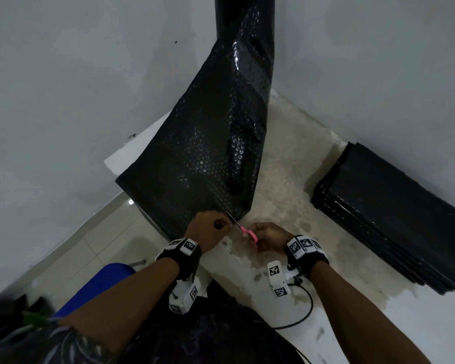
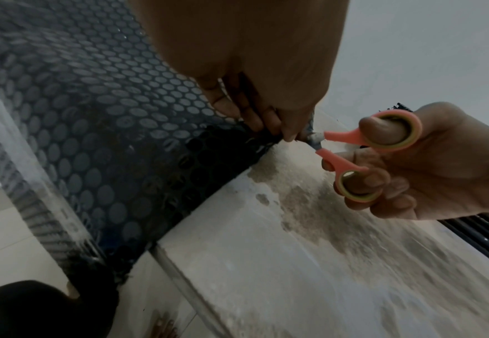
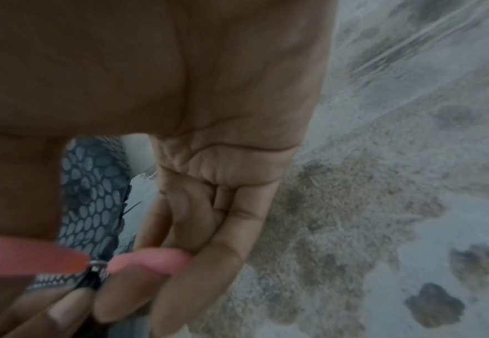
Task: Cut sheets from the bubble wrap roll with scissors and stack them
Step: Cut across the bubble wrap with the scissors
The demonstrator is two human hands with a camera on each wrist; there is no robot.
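The left hand (image 1: 208, 229) pinched the near edge of the black bubble wrap (image 1: 208, 153) hanging from the roll; the right hand (image 1: 269, 237) held pink scissors (image 2: 361, 155) (blades starting in). A slack pinch could let the cut wander.

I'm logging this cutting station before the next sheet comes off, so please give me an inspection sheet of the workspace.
Surface: white table, stained and worn.
Job's things: black bubble wrap roll standing upright, its loose end drawn toward the person; pink scissors at its lower edge; stack of cut sheets on the right.
Clutter: nothing seen.
Grippers: left hand pinches the wrap's edge; right hand holds the scissors.
Cables: black cable looping on the table.
Surroundings: grey walls, tiled floor, blue seat.
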